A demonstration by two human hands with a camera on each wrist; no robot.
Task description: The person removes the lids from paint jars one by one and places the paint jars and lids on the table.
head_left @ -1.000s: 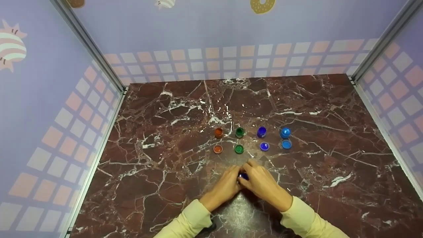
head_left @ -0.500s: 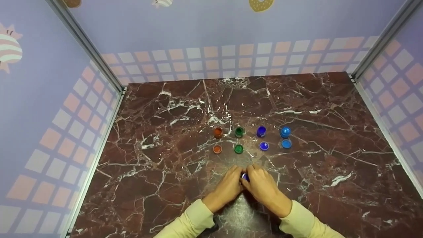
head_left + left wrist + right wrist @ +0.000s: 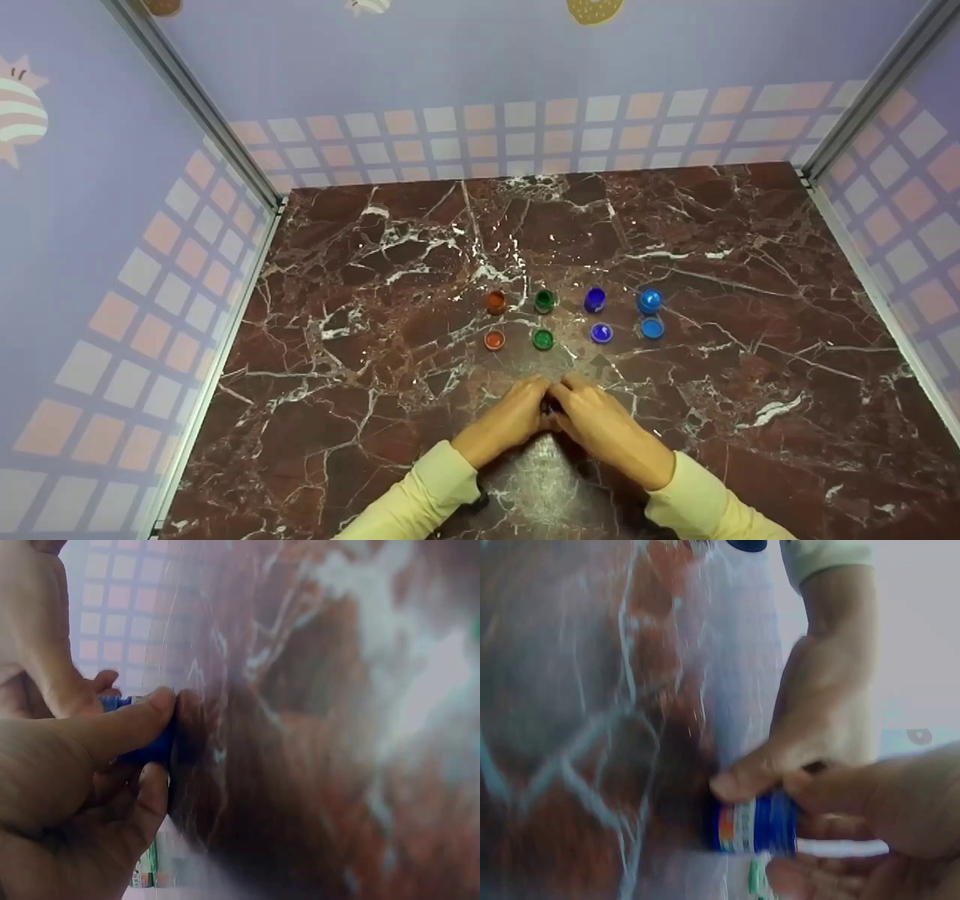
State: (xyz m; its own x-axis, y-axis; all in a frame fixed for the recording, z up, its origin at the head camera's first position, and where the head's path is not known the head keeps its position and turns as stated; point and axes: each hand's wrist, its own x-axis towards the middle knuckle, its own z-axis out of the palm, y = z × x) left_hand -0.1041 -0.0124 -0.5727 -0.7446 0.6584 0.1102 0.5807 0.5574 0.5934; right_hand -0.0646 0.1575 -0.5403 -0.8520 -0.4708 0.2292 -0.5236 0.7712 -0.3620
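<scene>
A small blue paint jar (image 3: 739, 829) with a printed label stands on the table between both hands, mostly hidden from the head view. My left hand (image 3: 514, 416) grips its body low down, thumb on the label side. At the upper end, my right hand (image 3: 604, 427) pinches the jar's blue lid (image 3: 786, 821) between thumb and fingers. In the left wrist view, the blue jar (image 3: 154, 746) shows between the left thumb and fingers, with the right hand (image 3: 45, 637) beyond it.
Ahead stand several uncovered paint jars: orange (image 3: 496, 302), green (image 3: 544, 301), violet-blue (image 3: 595, 300) and light blue (image 3: 650, 301). Each has a matching lid in front, such as the orange lid (image 3: 494, 340) and green lid (image 3: 543, 339). Patterned panels enclose the marbled table (image 3: 360, 300).
The right hand's fingers have shifted over the jar's top, so the blue seen there earlier is now covered. Both hands stay at nearly the same spot; the jars ahead have not moved.
</scene>
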